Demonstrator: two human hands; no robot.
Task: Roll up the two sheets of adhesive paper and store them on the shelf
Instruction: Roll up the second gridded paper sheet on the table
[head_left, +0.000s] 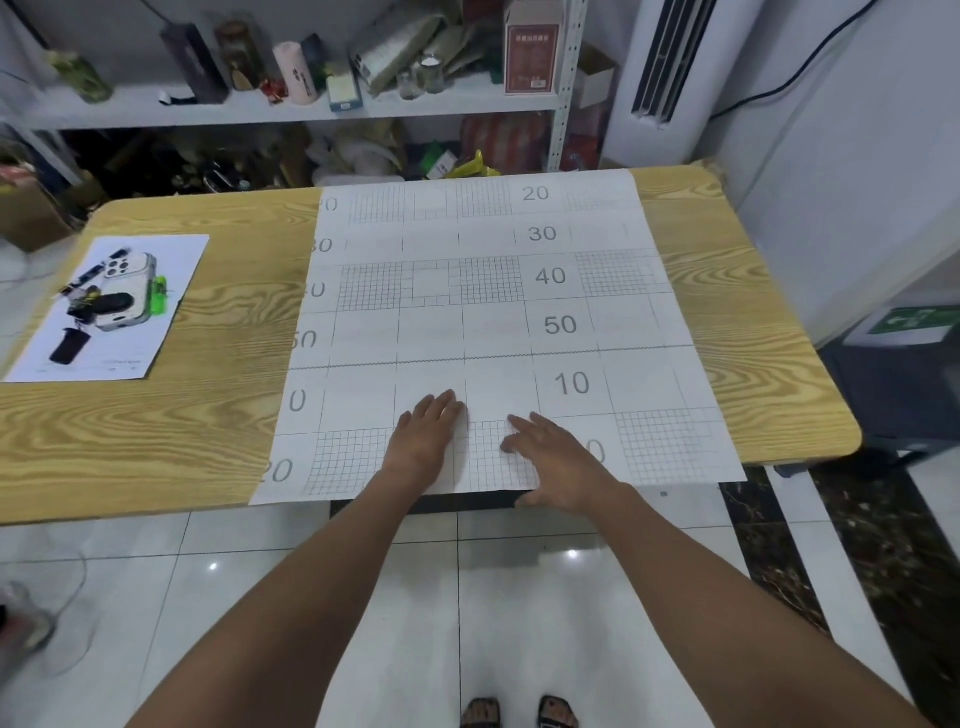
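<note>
- Presses left hand (428, 434) flat on the paper (493, 291), fingers straight and close together.
- Lays right hand (553, 457) just beside it, fingers spread on the grid, thumb at the near edge.
- Has the paper flat, grid side up, across the table (156, 415), near edge overhanging.
- Faces a cluttered shelf (291, 111) behind the table.
- Shows a phone (127, 291) on a page at far left.
</note>
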